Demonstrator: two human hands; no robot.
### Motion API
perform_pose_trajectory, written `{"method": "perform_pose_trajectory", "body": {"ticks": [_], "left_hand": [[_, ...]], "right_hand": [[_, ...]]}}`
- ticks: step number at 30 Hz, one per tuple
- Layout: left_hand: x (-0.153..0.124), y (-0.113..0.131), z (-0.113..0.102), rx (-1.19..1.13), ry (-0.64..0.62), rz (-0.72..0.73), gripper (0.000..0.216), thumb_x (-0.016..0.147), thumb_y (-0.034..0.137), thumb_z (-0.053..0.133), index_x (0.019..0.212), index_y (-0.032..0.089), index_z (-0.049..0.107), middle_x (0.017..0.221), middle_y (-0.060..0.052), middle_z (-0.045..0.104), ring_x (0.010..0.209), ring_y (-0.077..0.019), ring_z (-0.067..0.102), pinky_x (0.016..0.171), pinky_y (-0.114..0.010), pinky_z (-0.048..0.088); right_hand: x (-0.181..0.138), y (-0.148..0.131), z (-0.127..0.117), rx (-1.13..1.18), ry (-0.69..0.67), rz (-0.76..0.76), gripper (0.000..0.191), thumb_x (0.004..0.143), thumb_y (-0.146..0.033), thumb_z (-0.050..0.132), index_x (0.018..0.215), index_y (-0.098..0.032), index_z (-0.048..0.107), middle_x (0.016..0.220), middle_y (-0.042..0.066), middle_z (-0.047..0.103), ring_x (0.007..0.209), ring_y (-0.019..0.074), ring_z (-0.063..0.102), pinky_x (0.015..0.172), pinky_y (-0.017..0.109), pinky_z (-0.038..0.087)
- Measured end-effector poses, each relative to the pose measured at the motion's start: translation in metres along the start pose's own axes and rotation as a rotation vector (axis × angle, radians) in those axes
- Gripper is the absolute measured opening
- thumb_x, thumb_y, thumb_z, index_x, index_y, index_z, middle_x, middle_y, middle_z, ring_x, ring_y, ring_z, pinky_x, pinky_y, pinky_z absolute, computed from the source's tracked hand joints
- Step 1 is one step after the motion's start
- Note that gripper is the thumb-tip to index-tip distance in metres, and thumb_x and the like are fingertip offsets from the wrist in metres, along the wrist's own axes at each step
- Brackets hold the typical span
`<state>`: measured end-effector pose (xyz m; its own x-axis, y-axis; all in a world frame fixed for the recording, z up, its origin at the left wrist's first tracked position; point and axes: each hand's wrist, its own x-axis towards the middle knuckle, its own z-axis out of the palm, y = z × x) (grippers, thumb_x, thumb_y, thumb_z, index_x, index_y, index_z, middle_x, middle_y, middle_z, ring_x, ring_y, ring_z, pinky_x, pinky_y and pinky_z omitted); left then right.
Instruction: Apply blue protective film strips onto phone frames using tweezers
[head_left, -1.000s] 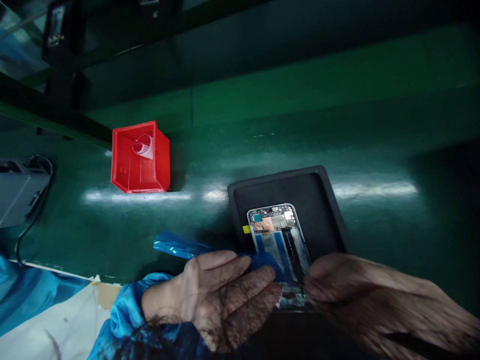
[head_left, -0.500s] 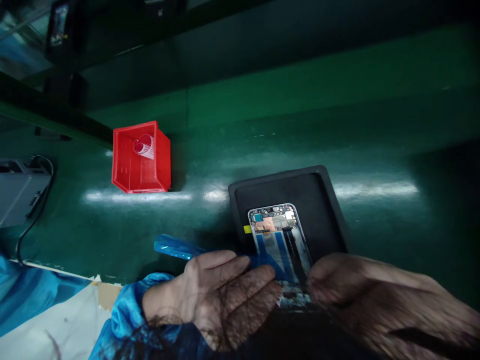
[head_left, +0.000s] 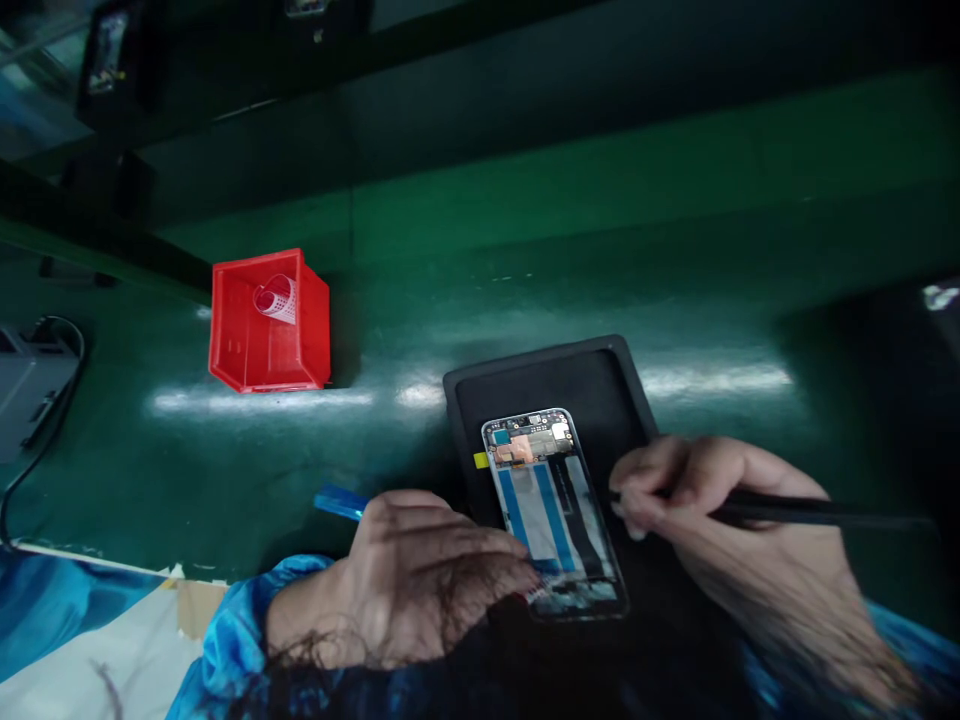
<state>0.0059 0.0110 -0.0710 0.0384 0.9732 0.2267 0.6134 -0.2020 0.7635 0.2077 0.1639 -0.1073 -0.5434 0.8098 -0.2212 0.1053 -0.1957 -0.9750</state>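
An opened phone (head_left: pixel 536 500) lies in a black tray (head_left: pixel 622 375), its circuit board at the far end and blue strips along its middle. My left hand (head_left: pixel 435 575) is closed over a strip of blue film (head_left: pixel 340 501), whose end sticks out to the left; its fingertips rest at the phone's lower left edge. At the phone's right side, my right hand (head_left: pixel 694 495) pinches a thin black tool (head_left: pixel 780 508) with its shaft pointing back to the right. The tool's tip is hidden by the fingers. A yellow tab (head_left: pixel 481 460) juts from the phone's upper left edge.
Farther left on the green table (head_left: pixel 420 290) stands a red bin (head_left: pixel 315 335) with a rolled white perforated strip (head_left: pixel 277 298) inside. At the left edge is a grey box (head_left: pixel 34 390) with a black cable. Dark fixtures line the back.
My right hand has moved up and back from the phone's lower edge, and the black tool now shows clearly. My left hand has closed more, with less blue film showing. The view has shifted slightly.
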Motion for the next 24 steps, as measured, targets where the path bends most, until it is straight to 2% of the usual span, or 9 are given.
{"method": "perform_pose_trajectory", "body": {"ticks": [4, 7, 10, 16, 24], "left_hand": [[0.002, -0.005, 0.005, -0.275, 0.08, -0.259, 0.008, 0.091, 0.027, 0.07, 0.089, 0.021, 0.074, 0.08, 0.0, 0.085, 0.06, -0.0112, 0.077, 0.063, -0.018, 0.06], [0.003, -0.01, 0.009, -0.353, 0.074, -0.4, 0.005, 0.086, 0.021, 0.074, 0.085, 0.019, 0.078, 0.076, -0.002, 0.084, 0.064, -0.0131, 0.078, 0.063, -0.015, 0.059], [0.004, -0.014, 0.015, -0.376, 0.05, -0.514, 0.014, 0.088, 0.025, 0.072, 0.08, 0.016, 0.079, 0.074, -0.003, 0.083, 0.064, -0.0148, 0.077, 0.061, -0.016, 0.059], [0.007, -0.018, 0.022, -0.376, 0.056, -0.597, 0.013, 0.085, 0.028, 0.076, 0.077, 0.018, 0.08, 0.073, -0.002, 0.084, 0.062, -0.0153, 0.078, 0.058, -0.014, 0.057], [0.009, -0.019, 0.02, -0.408, 0.045, -0.627, 0.01, 0.083, 0.024, 0.077, 0.077, 0.017, 0.081, 0.074, -0.002, 0.084, 0.063, -0.0142, 0.078, 0.06, -0.013, 0.058]], "right_hand": [[0.004, 0.012, -0.009, -0.086, 0.115, -0.053, 0.026, 0.071, -0.015, 0.084, 0.062, -0.028, 0.064, 0.066, -0.004, 0.072, 0.063, 0.0127, 0.072, 0.064, 0.022, 0.062], [0.007, 0.012, -0.008, -0.169, 0.118, -0.077, 0.024, 0.071, -0.015, 0.084, 0.062, -0.028, 0.065, 0.067, -0.003, 0.074, 0.068, 0.014, 0.074, 0.067, 0.023, 0.061], [0.008, 0.01, -0.005, -0.251, 0.099, -0.092, 0.023, 0.07, -0.016, 0.084, 0.061, -0.027, 0.067, 0.069, -0.002, 0.076, 0.07, 0.0158, 0.074, 0.067, 0.026, 0.061], [0.01, 0.009, -0.004, -0.319, 0.094, -0.078, 0.022, 0.071, -0.023, 0.085, 0.061, -0.03, 0.067, 0.071, -0.005, 0.077, 0.07, 0.0155, 0.074, 0.067, 0.026, 0.061], [0.008, 0.011, -0.003, -0.345, 0.086, -0.099, 0.02, 0.074, -0.021, 0.084, 0.064, -0.03, 0.068, 0.076, -0.007, 0.078, 0.074, 0.0124, 0.074, 0.071, 0.022, 0.06]]}}
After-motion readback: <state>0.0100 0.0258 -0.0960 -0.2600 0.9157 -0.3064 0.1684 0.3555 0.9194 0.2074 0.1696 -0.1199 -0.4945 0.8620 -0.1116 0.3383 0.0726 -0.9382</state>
